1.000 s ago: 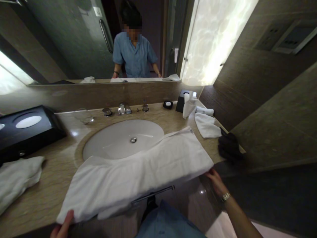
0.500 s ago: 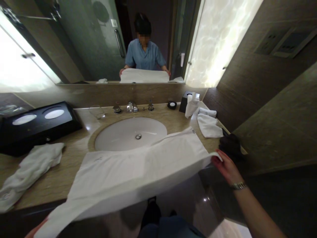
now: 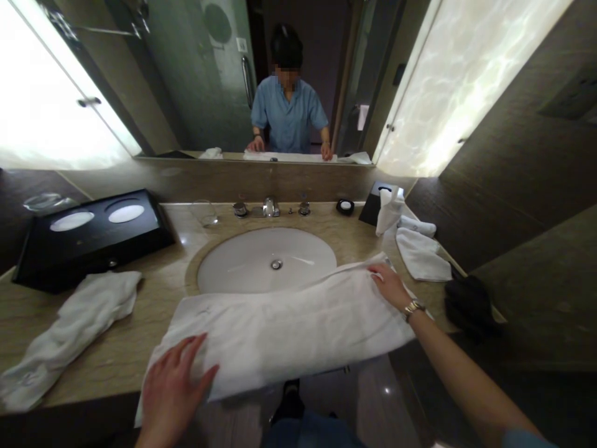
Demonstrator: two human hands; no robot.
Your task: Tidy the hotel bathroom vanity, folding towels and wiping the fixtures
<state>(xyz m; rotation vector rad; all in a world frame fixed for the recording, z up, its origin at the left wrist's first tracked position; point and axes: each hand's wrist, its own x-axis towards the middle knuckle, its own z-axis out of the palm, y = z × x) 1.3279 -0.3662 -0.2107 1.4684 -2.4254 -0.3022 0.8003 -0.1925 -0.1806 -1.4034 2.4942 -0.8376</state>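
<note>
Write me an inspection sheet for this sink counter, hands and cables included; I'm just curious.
Surface: patterned counter with an oval sink.
Job's things: white towel, spread lengthwise, covering part of the sink's near edge.
Clutter: crumpled cloth, black box at left; tissue box, white cloths at right.
Hands: left hand open over the towel's left end, contact unclear; right hand on its right end.
Cables: nothing seen.
Surroundings: mirror behind, lit panels either side.

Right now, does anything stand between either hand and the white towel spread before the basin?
Nothing visible does. The right hand touches the spread towel near its far right corner; the left hand is over its left end, contact unclear.
</note>
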